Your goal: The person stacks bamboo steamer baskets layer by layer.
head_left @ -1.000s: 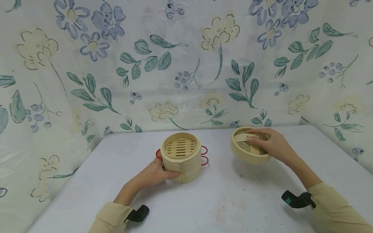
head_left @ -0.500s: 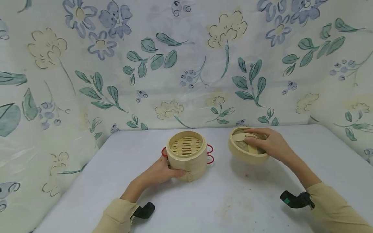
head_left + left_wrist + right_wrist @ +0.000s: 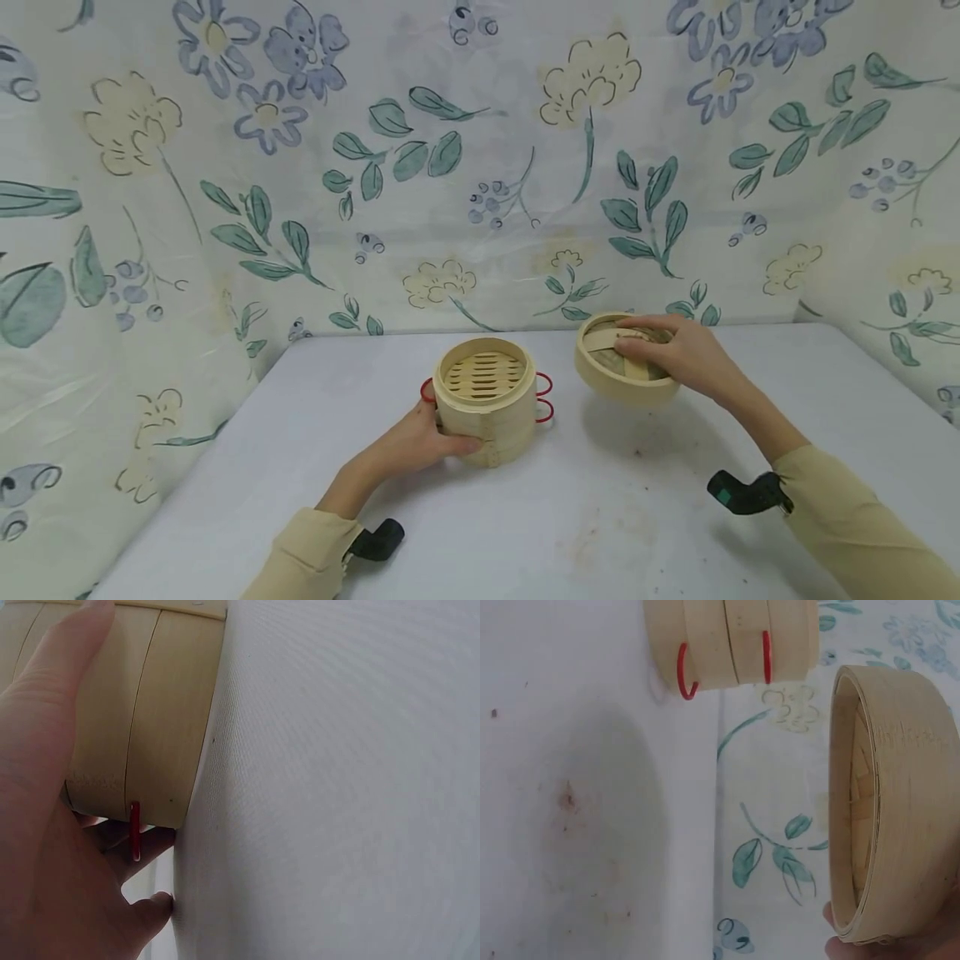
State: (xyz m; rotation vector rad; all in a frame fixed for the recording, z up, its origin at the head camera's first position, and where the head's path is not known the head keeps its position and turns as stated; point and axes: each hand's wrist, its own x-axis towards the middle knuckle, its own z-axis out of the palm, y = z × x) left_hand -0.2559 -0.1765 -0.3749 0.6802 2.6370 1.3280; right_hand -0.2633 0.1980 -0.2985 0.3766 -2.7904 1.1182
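A bamboo steamer of two stacked tiers stands on the white table, its slatted inner base showing through the uncovered top. Red loops stick out from its sides. My left hand grips the steamer's left side, thumb across the front; in the left wrist view a red loop hangs beside the fingers. To the right, the round bamboo lid is held tilted above the table. My right hand pinches it at the top. The right wrist view shows the lid's hollow underside, apart from the steamer.
The white table has small dark specks and a faint stain near the middle. Behind and at both sides hangs a flower-printed sheet. Black wrist cameras sit below both hands.
My right hand has brought the lid leftward and slightly up, closer to the steamer. The left hand keeps its grip on the steamer. The head view has shifted a little.
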